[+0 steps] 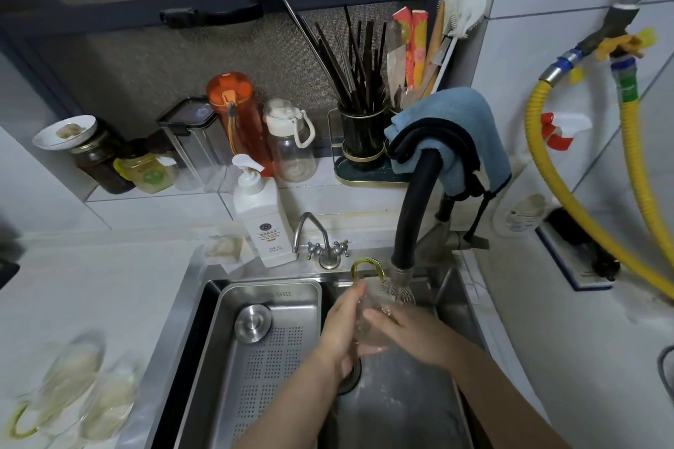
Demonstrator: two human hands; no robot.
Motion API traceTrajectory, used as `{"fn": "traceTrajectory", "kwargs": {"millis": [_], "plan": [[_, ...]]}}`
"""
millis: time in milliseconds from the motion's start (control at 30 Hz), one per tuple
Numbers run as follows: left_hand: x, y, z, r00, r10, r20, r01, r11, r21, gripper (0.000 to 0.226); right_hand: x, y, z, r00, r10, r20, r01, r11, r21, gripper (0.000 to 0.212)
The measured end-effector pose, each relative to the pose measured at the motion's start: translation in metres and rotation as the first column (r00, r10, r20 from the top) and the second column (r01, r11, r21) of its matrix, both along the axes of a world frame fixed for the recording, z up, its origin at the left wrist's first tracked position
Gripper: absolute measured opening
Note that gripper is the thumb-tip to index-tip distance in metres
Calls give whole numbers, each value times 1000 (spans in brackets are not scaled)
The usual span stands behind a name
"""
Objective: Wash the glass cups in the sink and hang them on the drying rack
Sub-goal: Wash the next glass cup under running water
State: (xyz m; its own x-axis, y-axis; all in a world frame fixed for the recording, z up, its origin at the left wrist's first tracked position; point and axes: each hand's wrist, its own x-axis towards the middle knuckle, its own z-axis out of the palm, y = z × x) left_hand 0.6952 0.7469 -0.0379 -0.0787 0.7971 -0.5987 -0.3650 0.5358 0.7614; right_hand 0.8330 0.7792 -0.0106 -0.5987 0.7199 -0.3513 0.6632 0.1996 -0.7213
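A clear glass cup [368,321] with a yellow handle [366,265] is held over the steel sink [448,288], tilted toward the black faucet's spout [400,273]. Water runs from the spout onto the cup's mouth. My left hand [341,330] wraps the cup from the left. My right hand [412,333] grips it from the right, fingers across its side. Several more glass cups [78,386] lie blurred on the counter at the lower left. No drying rack shows in this view.
A perforated steel tray [226,357] with a round drain plug [253,324] fills the sink's left half. A white soap bottle [264,219] and a small chrome tap [321,241] stand behind the sink. Jars, bottles and a chopstick holder [363,135] line the ledge. Yellow hoses [634,171] hang right.
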Motion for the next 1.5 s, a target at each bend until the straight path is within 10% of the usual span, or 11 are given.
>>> {"fn": "traceTrajectory", "kwargs": {"millis": [200, 433, 767, 833, 967, 1300, 1500], "plan": [[-1, 4, -2, 999, 20, 32, -19, 1000, -25, 55, -7, -2, -1, 980, 7, -196, -51, 975, -218, 33], [-5, 2, -4, 997, 68, 42, -66, 997, -39, 62, 13, -18, -15, 939, -273, -210, 289, 956, 48, 30], [15, 0, 3, 994, -67, 88, 75, 993, -94, 50, 20, -37, -38, 481, -748, -458, 501, 663, -557, 63], [11, -4, 1, 992, -60, 108, 72, 992, -107, 51, 19, -38, -32, 487, -727, -483, 507, 686, -522, 54], [-2, -11, -10, 990, 0, 139, 2, 1000, -20, 62, 20, -40, -24, 579, -667, -469, 522, 745, -415, 107], [-19, -38, -5, 994, -14, 109, 10, 999, 34, 33, 12, -46, -23, 659, -613, -436, 501, 790, -353, 38], [-17, -42, -6, 994, -48, -100, 45, 998, -32, 35, 11, -50, -32, 677, -640, -364, 491, 761, -424, 45]]}}
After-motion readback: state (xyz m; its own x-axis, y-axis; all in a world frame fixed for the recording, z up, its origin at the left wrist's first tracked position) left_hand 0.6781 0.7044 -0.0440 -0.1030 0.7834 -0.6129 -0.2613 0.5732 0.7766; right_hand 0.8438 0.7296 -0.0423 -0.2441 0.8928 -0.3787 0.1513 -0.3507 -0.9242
